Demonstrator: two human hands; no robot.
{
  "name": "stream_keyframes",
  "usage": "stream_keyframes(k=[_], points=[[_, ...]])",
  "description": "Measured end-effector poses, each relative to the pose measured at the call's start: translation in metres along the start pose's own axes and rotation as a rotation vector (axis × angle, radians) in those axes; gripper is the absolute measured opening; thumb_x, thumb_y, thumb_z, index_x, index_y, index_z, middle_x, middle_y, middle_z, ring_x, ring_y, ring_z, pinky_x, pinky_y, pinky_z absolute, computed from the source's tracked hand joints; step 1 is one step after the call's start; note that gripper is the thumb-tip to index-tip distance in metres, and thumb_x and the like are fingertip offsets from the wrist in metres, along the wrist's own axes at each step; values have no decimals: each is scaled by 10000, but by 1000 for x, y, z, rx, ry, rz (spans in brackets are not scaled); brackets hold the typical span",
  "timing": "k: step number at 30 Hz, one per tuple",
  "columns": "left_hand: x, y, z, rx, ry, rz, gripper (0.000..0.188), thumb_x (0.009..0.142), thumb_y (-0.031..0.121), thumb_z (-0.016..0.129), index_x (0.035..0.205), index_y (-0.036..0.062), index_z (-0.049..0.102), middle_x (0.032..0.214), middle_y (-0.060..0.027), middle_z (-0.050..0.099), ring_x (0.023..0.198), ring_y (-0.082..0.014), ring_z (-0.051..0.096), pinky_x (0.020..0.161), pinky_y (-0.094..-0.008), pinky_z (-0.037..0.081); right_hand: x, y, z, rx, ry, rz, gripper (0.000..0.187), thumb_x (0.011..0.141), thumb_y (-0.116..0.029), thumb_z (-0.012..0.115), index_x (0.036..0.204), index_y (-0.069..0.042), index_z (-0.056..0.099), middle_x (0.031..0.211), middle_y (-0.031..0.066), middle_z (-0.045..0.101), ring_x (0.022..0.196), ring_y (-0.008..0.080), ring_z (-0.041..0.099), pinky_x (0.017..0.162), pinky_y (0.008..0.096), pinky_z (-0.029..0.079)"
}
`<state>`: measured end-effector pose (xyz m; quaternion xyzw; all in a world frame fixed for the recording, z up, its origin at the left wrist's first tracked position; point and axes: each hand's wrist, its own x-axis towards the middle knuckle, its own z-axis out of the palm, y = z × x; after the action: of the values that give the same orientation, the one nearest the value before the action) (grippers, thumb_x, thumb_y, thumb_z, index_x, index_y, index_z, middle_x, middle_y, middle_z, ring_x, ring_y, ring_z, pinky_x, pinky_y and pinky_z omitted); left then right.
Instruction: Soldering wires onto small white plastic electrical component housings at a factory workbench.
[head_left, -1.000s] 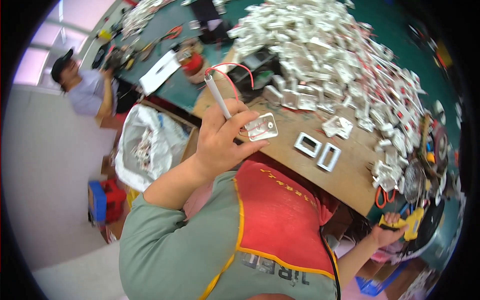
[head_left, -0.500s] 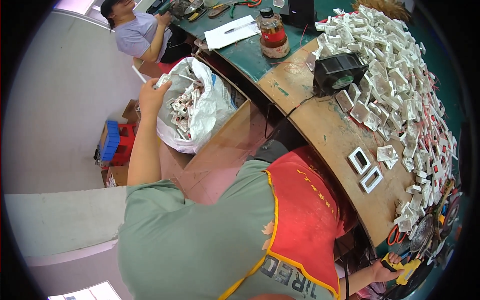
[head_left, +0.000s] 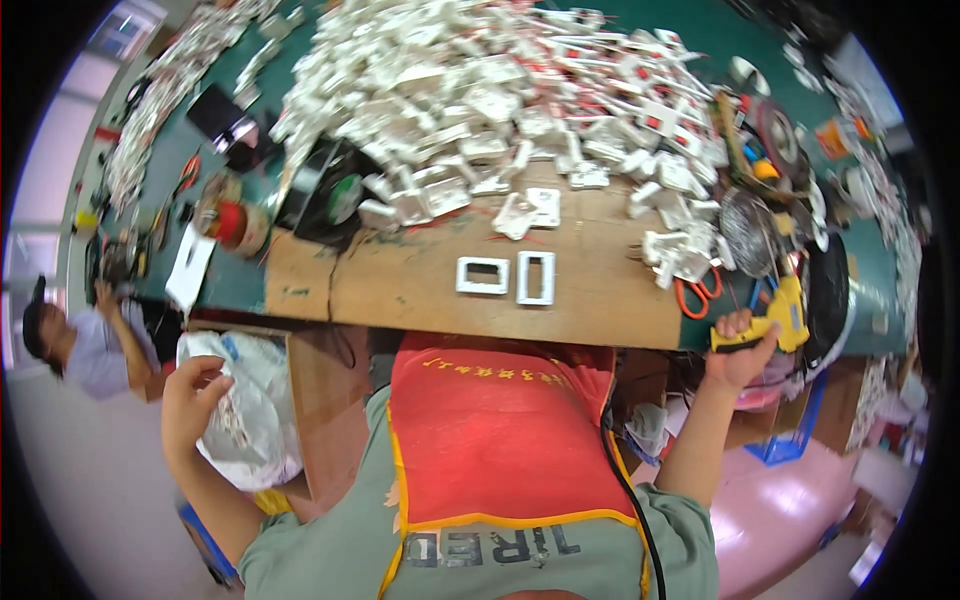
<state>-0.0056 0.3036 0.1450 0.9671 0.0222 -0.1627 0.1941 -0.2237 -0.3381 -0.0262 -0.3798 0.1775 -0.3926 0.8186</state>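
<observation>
My left hand [head_left: 192, 405] hovers over the white woven sack [head_left: 262, 375] at the left, below the table edge. Its fingers are loosely bent and apart, with nothing seen in them. White plastic pieces lie inside the sack, partly hidden by the hand. At the table's right front edge, my right hand [head_left: 738, 362] is closed round the handle of a yellow glue gun [head_left: 792, 308]. Two white rectangular frames [head_left: 483, 290] lie side by side on the brown board [head_left: 420, 295] in front of me. Just beyond them rest a few white plastic housings [head_left: 542, 207].
A big heap of white housings [head_left: 430, 90] with red wires covers the table's middle. A black fan [head_left: 325, 195] and a bottle [head_left: 232, 222] stand left of it. Orange scissors [head_left: 700, 292] and a round mesh [head_left: 748, 232] lie near the glue gun. Another person [head_left: 90, 340] sits far left.
My view has swung right to face the table. The white piece that my left hand held over the sack is no longer in it. My right hand still grips the glue gun.
</observation>
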Motion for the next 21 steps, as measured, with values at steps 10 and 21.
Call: stream_keyframes(k=[10,21], points=[[76,259,155,-56,-23,1137,226,795,140,717,976,18,661,912,-117,658,815,-273,639,728,-344,508,-4,-1,8,37,93,-99,566,957,-515,464,1291,-60,418,678,10,451,562,124,444,568,283,393],[65,396,254,-131,-109,1490,254,811,251,703,1006,93,662,1065,-88,638,951,-288,613,802,-402,503,-4,2,11,55,161,-81,560,957,-488,483,1282,-34,428,663,28,458,558,147,463,557,300,402]])
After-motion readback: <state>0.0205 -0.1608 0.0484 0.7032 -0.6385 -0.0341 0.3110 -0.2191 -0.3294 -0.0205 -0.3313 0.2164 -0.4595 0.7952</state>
